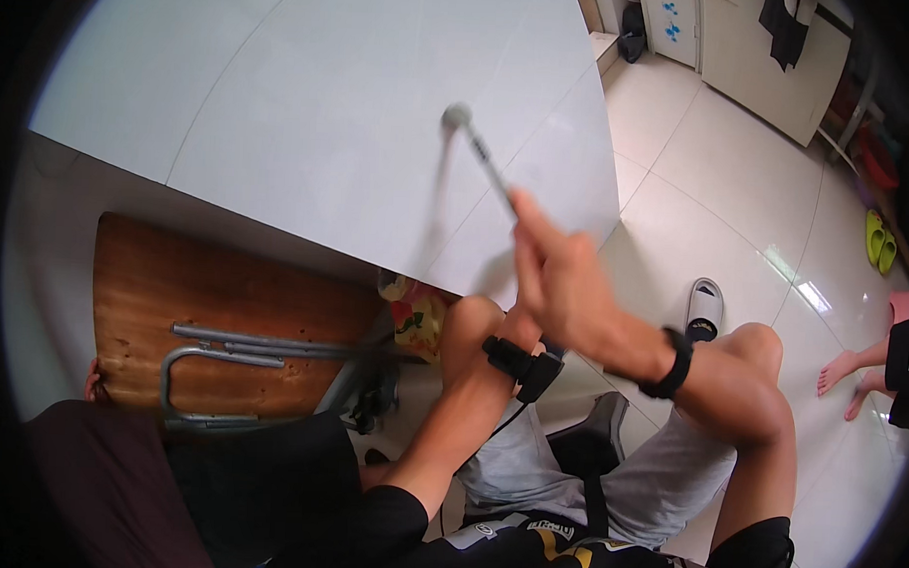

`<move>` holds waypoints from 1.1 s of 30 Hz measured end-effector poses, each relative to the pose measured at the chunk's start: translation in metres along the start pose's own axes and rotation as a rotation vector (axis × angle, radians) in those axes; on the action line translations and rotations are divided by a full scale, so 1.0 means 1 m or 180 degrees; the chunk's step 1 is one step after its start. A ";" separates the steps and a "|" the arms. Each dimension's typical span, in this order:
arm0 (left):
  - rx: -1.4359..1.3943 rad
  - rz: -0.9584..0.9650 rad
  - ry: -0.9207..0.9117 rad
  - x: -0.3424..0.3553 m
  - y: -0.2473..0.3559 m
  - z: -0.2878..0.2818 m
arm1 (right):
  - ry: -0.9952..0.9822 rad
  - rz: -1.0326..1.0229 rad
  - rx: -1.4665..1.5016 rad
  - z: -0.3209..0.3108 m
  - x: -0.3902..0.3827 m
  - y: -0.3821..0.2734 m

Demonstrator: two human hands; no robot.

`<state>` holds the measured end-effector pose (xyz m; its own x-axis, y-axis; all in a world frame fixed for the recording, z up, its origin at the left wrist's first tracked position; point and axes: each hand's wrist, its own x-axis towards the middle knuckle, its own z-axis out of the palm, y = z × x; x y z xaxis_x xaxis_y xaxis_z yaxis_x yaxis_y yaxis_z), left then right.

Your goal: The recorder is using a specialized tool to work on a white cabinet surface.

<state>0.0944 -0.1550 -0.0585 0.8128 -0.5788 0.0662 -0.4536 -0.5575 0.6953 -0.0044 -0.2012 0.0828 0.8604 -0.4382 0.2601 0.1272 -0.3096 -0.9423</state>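
Right hand (576, 288) closed round the slim, round-headed rod (490, 163), which points out over the white table (321, 99); left hand (519, 322) mostly hidden, cannot tell its grip; a loose fingertip hold could let the rod twist or knock the table.

White table (311, 99) (faint lines across)

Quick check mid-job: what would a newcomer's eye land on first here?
Probably the grey round-headed stick in the right hand, standing out against the pale tabletop at upper center. Next, the brown wooden panel with folded metal legs, below the tabletop at left. Then the lime-green shoes on the tiled floor, far right.
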 end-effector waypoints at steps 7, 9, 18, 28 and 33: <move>-0.0190 0.0414 0.0691 -0.006 -0.001 0.013 | 0.0169 -0.0411 -0.0257 0.005 0.008 0.003; -0.0141 0.0277 0.0365 -0.009 -0.002 0.004 | 0.0536 -0.0348 0.0387 -0.006 0.026 -0.001; 0.0282 0.0526 -0.0099 0.002 -0.001 -0.022 | 0.0491 -0.0671 -0.0201 0.005 0.022 0.007; 0.0145 0.1800 0.1923 0.013 0.051 -0.088 | 0.1108 0.0283 0.1253 -0.037 0.065 0.044; 0.0422 0.2116 0.2577 0.046 0.113 -0.159 | 0.1231 0.0312 0.0989 -0.037 0.059 0.047</move>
<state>0.1389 -0.1501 0.1371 0.3654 -0.2492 0.8969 -0.8938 -0.3630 0.2633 0.0341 -0.2732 0.0619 0.6375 -0.7513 0.1708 0.2463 -0.0114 -0.9691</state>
